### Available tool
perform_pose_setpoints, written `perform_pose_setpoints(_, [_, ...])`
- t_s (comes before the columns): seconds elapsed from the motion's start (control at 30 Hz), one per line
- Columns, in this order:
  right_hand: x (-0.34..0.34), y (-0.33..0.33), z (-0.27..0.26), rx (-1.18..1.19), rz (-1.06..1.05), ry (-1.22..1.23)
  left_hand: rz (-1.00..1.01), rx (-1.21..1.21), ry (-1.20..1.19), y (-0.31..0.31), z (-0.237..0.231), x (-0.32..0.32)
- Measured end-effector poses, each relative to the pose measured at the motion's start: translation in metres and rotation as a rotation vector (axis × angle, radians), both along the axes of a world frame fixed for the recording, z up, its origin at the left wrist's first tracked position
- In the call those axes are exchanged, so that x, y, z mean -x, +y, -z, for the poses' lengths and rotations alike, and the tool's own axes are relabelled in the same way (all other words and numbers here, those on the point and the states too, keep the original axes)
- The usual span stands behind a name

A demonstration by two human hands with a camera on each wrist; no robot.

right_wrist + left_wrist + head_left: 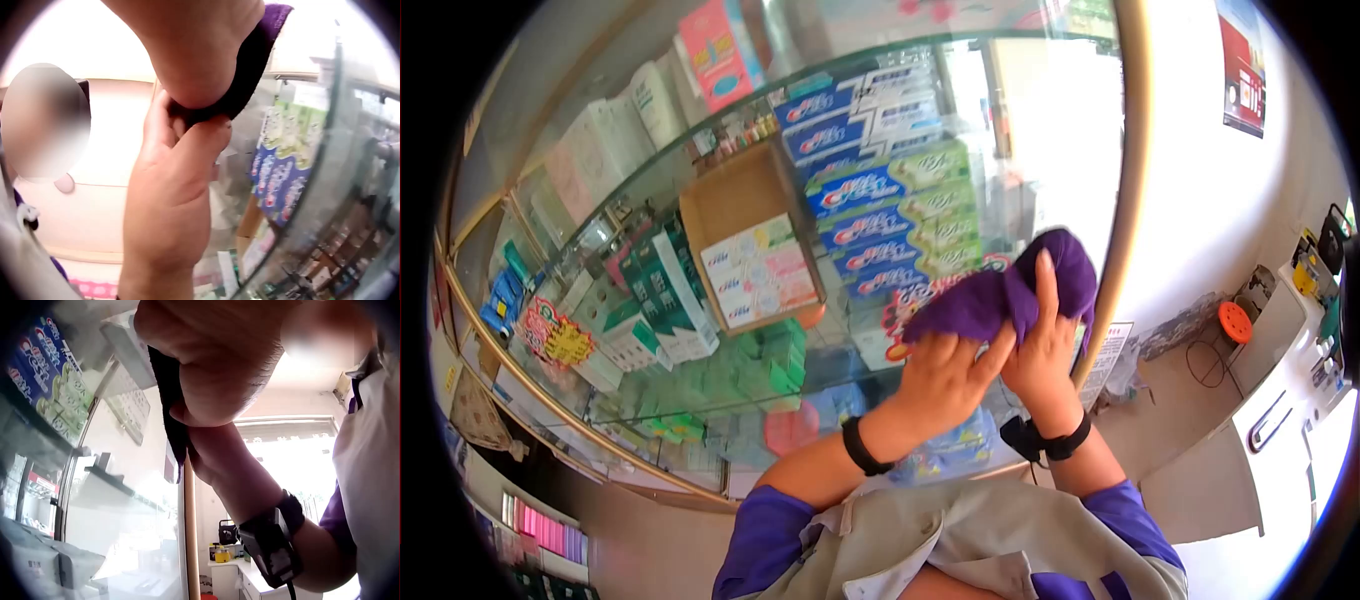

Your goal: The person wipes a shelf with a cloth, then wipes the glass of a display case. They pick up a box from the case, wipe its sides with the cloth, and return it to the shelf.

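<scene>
A bunched purple cloth [970, 310] lies across both hands, over the glass display case. My left hand [945, 385] grips the near left part of the cloth, with its fingertips hidden beneath the folds. Close beside it, my right hand [1045, 370] holds the right part, one finger stretched up over the fabric and the others mostly hidden. In the right wrist view, the thumb and fingers of the left hand [172, 181] pinch the dark edge of the cloth [253, 81]. The left wrist view shows the cloth [167, 394] hanging down between the hands.
Under the glass, toothpaste boxes [865, 225] stand stacked near an open cardboard box [735, 185] with more cartons. Green cartons [665, 290] fill the left side. A gold-coloured frame [1135, 150] edges the case on the right. Beyond it are a white counter [1260, 460] and an orange stool [1235, 322].
</scene>
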State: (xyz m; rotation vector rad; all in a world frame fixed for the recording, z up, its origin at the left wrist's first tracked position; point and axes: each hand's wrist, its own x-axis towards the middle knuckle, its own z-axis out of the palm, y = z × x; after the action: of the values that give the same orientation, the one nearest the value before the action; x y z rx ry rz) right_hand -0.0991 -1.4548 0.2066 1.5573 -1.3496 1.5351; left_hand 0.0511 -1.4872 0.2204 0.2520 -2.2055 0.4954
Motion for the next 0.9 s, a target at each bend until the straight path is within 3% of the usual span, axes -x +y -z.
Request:
perform_pose_setpoints(0.1, [0.029,-0.003,0.060,0.050,0.085,0.076,-0.021,0.068,-0.138,-0.003,0.054,0.011])
perform_pose_setpoints(0.2, [0.041,0.002,0.110,-0.047,-0.055,0.094,0.002,0.156,-0.242,-0.002,0.071,0.006])
perform_pose_setpoints(0.23, [0.035,0.015,0.079,0.037,-0.103,-0.017,-0.006,0.191,-0.305,-0.003,0.066,0.004])
perform_pose_setpoints(0.37, [0.059,0.015,0.011,0.026,-0.121,0.106,-0.140,0.278,-0.318,0.001,-0.012,0.017])
perform_pose_setpoints(0.43, [0.068,0.010,-0.026,-0.166,-0.220,-0.018,-0.192,0.335,-0.259,0.006,-0.060,0.031])
perform_pose_setpoints(0.5, [0.073,0.002,-0.076,0.135,-0.075,0.170,-0.091,0.289,-0.082,0.010,-0.105,0.049])
perform_pose_setpoints(0.6, [0.071,0.003,-0.123,0.268,0.035,0.232,-0.093,0.297,0.041,0.002,-0.146,0.058])
perform_pose_setpoints(0.73, [0.070,0.007,-0.106,0.136,0.020,0.176,-0.230,0.371,0.054,0.001,-0.111,0.063])
perform_pose_setpoints(0.83, [0.075,0.011,-0.046,0.023,-0.124,0.179,-0.279,0.479,-0.226,-0.005,-0.049,0.044])
perform_pose_setpoints(0.9, [0.077,0.017,-0.024,0.070,-0.135,0.278,-0.177,0.509,-0.344,0.001,-0.049,0.026])
